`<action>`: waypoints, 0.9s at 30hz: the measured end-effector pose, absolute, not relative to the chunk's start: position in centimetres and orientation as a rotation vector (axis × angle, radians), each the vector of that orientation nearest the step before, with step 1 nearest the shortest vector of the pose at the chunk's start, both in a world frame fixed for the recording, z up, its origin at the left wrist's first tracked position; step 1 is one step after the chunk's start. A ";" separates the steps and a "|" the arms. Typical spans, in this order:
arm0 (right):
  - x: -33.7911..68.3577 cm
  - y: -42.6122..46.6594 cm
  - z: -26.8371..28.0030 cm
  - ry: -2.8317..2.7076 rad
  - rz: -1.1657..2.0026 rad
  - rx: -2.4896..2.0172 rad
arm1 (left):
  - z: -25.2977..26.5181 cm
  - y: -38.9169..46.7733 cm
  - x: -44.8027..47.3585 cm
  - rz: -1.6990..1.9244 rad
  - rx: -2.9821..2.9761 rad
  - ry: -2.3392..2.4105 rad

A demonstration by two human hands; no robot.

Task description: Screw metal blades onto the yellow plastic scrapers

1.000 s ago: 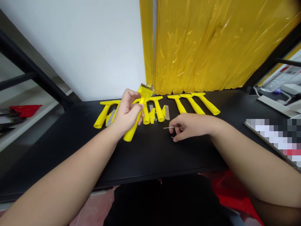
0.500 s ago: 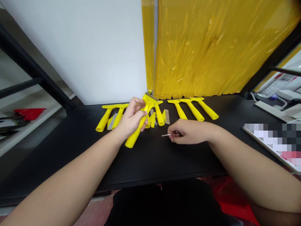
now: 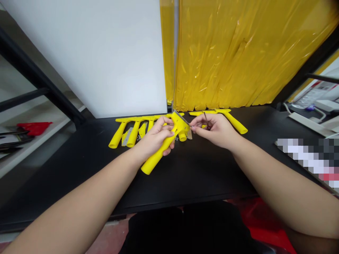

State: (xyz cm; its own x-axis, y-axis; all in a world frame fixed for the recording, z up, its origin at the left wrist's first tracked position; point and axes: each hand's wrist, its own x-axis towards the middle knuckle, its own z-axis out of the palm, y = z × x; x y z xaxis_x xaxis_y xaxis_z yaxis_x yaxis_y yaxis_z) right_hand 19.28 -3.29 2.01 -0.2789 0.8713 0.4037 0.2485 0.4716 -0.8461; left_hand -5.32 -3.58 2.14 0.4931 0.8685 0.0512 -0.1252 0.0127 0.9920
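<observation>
My left hand [image 3: 160, 135] is wrapped round the neck of a yellow scraper [image 3: 156, 158], its hollow handle slanting down toward me. A metal blade [image 3: 181, 117] lies along the scraper's head. At the right end of that head, my right hand [image 3: 215, 130] has its thumb and forefinger pinched together. A slim screwdriver [image 3: 207, 122] with a dark handle is tucked in the right hand, its shaft mostly hidden. Whether the fingertips also pinch a small part cannot be made out. Behind the hands, several more yellow scrapers [image 3: 116, 135] lie in a row on the black table [image 3: 185, 180].
Loose yellow plates [image 3: 142, 130] and a grey metal plate [image 3: 127, 137] lie between the scrapers. White board [image 3: 113, 56] and yellow plastic sheeting [image 3: 225, 53] close off the back. Shelving with a red item [image 3: 34, 128] stands left; a blurred-out panel [image 3: 312, 158] lies right.
My right hand has moved up and left from above the table to the scraper's head. The held scraper has shifted slightly right and turned, still in my left hand.
</observation>
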 end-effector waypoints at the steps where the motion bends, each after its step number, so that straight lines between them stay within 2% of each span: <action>1: 19.3 -3.3 2.0 -1.800 0.765 -0.963 | 2.2 -3.7 -5.2 0.870 1.324 0.730; 6: 19.2 -3.4 2.3 -1.929 0.478 -0.918 | 2.6 -4.6 -4.9 0.750 1.278 0.766; 17: 18.5 -3.6 1.9 -1.946 0.536 -0.841 | 2.3 -4.7 -4.6 0.593 1.286 0.756; 21: 18.5 -3.2 1.8 -1.933 0.645 -0.886 | 2.1 -4.9 -4.5 0.611 1.359 0.769; 27: 18.6 -2.6 1.4 -1.753 1.143 -0.853 | 2.1 -5.0 -4.5 0.623 1.410 0.695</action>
